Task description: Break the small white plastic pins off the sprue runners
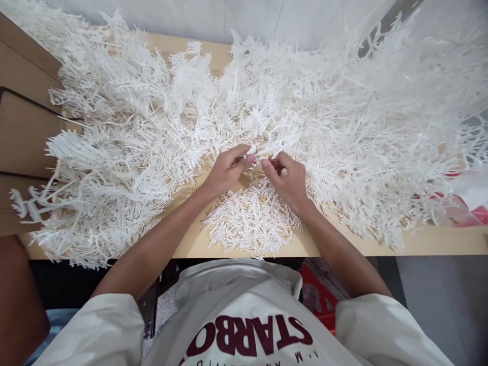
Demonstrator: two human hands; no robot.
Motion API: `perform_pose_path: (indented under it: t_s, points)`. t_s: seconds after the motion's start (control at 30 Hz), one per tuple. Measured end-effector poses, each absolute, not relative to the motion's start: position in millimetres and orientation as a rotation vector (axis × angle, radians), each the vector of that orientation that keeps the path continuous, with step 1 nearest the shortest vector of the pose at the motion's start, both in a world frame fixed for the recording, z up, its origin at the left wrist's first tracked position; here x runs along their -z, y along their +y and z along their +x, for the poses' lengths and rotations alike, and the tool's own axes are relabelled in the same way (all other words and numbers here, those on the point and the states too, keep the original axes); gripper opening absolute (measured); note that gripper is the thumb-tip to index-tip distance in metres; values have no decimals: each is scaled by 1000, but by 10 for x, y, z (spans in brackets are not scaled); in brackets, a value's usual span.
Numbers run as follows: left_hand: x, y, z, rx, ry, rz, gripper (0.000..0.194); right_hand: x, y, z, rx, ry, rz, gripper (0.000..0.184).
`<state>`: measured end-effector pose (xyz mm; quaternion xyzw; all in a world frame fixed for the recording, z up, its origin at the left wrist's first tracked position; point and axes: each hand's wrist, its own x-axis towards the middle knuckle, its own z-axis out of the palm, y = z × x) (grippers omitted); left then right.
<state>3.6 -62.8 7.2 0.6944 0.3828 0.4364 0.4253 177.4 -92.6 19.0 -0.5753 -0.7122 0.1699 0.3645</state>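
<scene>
My left hand (227,172) is closed, pinching a white, branched, plastic-looking strand (271,148) between thumb and forefinger. My right hand (288,179) has its fingers curled at the other end of this strand, its thumb a little apart from my left thumb. The exact grip of the right fingertips is partly hidden. Just below both hands lies a low pile of short, thin white sticks (253,221) on the tan tabletop (190,244). Beyond the hands, a large heap of similar white branched strands (244,101) spreads across the table.
The heap reaches far to the left and right. A cardboard box (26,137) stands at the left edge. Pink and clear plastic bags (453,208) lie at the right. Another person's arm (23,300) shows at lower left. A red stool (322,297) is under the table edge.
</scene>
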Motion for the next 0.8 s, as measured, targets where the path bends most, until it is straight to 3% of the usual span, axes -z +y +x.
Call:
perform_pose_path:
  t_s: [0.3, 0.57, 0.8]
  points:
    - [-37, -658, 61, -1059, 1094, 1814, 26, -140, -932, 1763, -275, -2129, -1287, 29]
    - [-18, -676, 84, -1059, 1081, 1967, 20, -86, -945, 1835, 213, -2328, -1035, 26]
    - [18, -564, 58, -1097, 1199, 1692, 31, -132, -1129, 1636, 48, -2439, -613, 35]
